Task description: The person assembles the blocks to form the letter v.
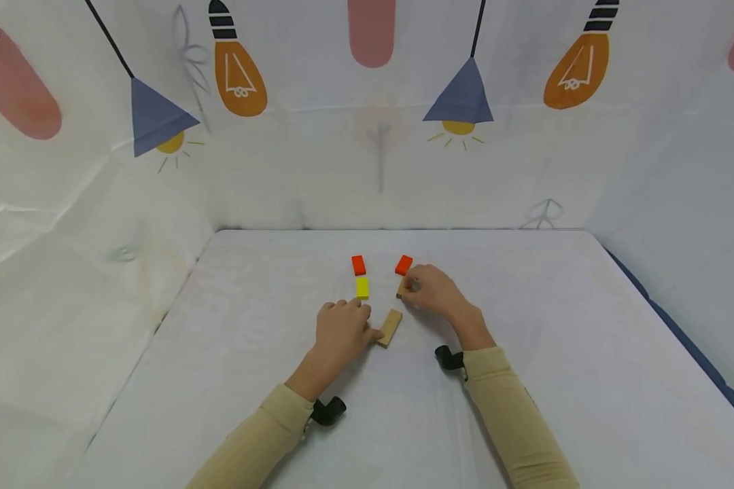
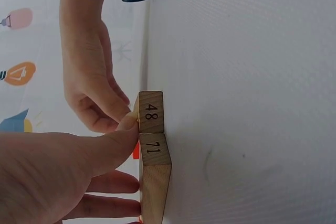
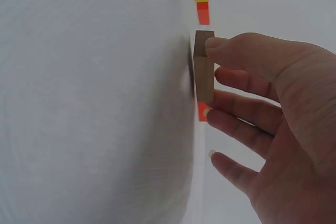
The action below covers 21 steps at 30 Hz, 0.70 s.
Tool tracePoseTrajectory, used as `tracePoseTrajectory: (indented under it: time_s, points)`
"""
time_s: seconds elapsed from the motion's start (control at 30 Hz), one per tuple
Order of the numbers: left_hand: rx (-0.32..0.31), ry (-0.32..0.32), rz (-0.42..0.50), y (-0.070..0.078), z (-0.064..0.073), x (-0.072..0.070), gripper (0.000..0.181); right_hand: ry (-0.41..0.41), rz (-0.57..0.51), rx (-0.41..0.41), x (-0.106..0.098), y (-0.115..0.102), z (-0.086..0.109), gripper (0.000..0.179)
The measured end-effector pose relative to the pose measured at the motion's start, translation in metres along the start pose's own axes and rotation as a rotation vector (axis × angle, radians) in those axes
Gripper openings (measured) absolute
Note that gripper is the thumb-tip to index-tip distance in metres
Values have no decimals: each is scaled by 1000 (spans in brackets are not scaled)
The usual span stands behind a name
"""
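Observation:
My left hand (image 1: 341, 331) spreads over a wooden domino-like block (image 2: 156, 182) marked 71, hidden beneath it in the head view. Its thumb touches a second wooden block (image 1: 389, 328), marked 48 in the left wrist view; the two stand end to end there. Farther right, my right hand (image 1: 434, 292) pinches another wooden block (image 3: 203, 69), its thumb at one end. Most of that block is covered by the fingers in the head view. Just beyond it lies a red block (image 1: 404, 265). A yellow block (image 1: 362, 288) lies right ahead of my left fingertips.
Another red block (image 1: 358, 265) lies beyond the yellow one, forming a line with it. Everything rests on a white-covered table (image 1: 251, 285), with a printed sheet (image 1: 318, 163) of lamps and bulbs hanging behind. Each wrist carries a small black camera (image 1: 329, 411).

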<state>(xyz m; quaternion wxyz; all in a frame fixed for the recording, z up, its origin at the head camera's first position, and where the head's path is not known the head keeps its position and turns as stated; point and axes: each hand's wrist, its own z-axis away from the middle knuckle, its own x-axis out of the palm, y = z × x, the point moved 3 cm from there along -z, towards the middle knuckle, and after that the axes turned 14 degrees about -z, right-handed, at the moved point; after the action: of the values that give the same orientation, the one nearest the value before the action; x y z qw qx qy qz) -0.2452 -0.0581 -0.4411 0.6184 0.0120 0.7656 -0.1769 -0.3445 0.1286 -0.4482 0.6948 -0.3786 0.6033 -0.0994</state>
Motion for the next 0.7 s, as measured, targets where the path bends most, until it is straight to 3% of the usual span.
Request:
tracePoseTrajectory:
  time_s: [0.7]
  points:
    - [-10, -46, -36, 3, -1, -1, 45, 26, -44, 35, -7, 0, 13, 11]
